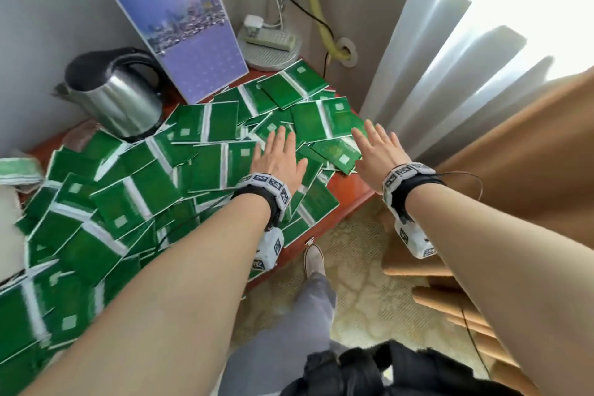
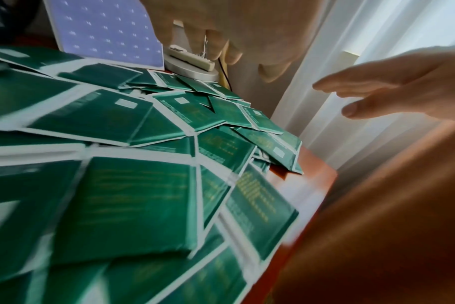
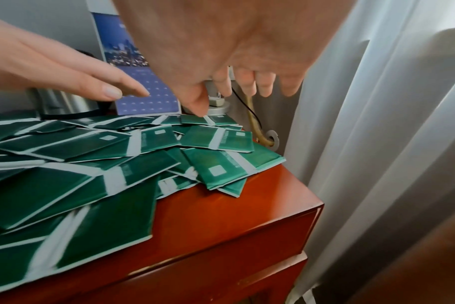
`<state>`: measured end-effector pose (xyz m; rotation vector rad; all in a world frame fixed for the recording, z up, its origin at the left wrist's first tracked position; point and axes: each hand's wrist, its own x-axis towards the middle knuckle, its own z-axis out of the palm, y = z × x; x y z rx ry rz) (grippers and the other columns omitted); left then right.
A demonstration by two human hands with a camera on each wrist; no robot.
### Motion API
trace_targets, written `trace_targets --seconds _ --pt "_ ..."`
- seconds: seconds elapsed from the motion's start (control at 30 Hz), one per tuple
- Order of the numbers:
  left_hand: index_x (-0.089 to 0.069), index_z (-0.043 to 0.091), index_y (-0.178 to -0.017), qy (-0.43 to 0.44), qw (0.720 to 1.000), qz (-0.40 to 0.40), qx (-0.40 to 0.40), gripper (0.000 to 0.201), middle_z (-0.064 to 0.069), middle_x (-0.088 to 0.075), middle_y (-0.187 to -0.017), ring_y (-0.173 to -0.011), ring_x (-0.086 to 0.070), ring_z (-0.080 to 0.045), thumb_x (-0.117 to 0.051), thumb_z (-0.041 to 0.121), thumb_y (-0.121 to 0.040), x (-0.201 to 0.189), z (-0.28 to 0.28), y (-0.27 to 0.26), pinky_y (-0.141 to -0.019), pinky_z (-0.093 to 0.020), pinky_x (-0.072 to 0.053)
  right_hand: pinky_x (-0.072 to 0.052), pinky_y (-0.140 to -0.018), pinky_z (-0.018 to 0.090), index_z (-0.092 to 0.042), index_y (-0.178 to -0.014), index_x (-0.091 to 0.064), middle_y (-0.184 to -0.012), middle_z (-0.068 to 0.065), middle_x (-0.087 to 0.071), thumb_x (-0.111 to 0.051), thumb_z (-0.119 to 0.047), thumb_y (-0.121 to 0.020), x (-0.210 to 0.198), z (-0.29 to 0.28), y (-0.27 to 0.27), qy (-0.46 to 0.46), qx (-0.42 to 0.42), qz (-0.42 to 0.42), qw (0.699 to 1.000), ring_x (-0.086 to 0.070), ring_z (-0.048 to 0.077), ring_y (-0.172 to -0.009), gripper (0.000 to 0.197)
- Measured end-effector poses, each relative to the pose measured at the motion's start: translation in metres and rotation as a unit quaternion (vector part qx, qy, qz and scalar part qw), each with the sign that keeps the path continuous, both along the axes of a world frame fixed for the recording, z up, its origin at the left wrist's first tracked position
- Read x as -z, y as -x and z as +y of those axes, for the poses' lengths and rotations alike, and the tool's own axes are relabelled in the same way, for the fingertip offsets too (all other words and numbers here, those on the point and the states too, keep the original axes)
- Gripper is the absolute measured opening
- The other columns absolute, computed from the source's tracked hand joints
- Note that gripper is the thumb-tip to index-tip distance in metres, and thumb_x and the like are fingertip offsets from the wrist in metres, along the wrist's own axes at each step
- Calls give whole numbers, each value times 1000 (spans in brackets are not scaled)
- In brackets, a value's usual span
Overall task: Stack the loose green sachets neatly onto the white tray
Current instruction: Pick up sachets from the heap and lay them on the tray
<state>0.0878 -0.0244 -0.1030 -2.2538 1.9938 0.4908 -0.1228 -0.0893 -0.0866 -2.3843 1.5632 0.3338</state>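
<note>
Nearest, green sachets [image 1: 138, 199] lie in a loose, overlapping heap across the red-brown counter [image 1: 348, 193]. Above the heap's right part, the left hand [image 1: 278, 159] and the right hand [image 1: 379, 151] hover with fingers straight; each grip is released and holds nothing. Farther back stand a steel kettle [image 1: 119, 100] and a calendar [image 1: 189, 35]. No white tray is clearly visible. Best, probably, to gather a few sachets, square their edges, then lift.
</note>
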Motion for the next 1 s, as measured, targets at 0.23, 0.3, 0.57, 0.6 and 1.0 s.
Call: trace_targets --seconds 0.23,0.3,0.57,0.6,1.0 --pt "-37 8 -146 -20 991 56 -124 54 -14 -40 -148 -132 -46 -32 -52 31 -100 16 -93 16 -101 -47 -45 -31 -114 51 -8 -149 -32 -156 19 -25 -53 -4 -87 33 -89 6 -46 29 -12 998 -32 40 -140 66" --pt "-41 7 -141 -19 978 81 -192 51 -15 -46 -140 -123 -54 -33 -58 31 -99 21 -117 20 -92 -45 -49 -44 -100 50 -3 -137 -43 -138 20 -39 -56 2 -84 43 -106 3 -63 52 -23 996 -45 42 -123 56" --pt "-16 4 -152 -132 907 107 -386 105 -20 -31 -153 -133 -43 -39 -80 46 -80 47 -170 32 -100 -47 -44 -45 -93 50 -8 -130 -45 -125 18 -46 -75 -17 -84 84 -147 7 -124 75 -41 989 -46 40 -118 57" --pt "-17 3 -150 -132 903 105 -396 105 -21 -34 -151 -133 -43 -40 -82 45 -78 51 -173 32 -102 -48 -43 -45 -94 49 -9 -130 -45 -125 17 -47 -78 -19 -82 86 -150 9 -127 74 -46 988 -46 39 -118 59" --pt "-50 -2 -131 -141 861 172 -457 67 -17 -58 -132 -114 -59 -33 -81 33 -83 44 -178 39 -77 -32 -43 -42 -72 29 -13 -117 -62 -115 11 -64 -70 -27 -89 79 -171 10 -198 154 -150 956 -55 23 -88 32"
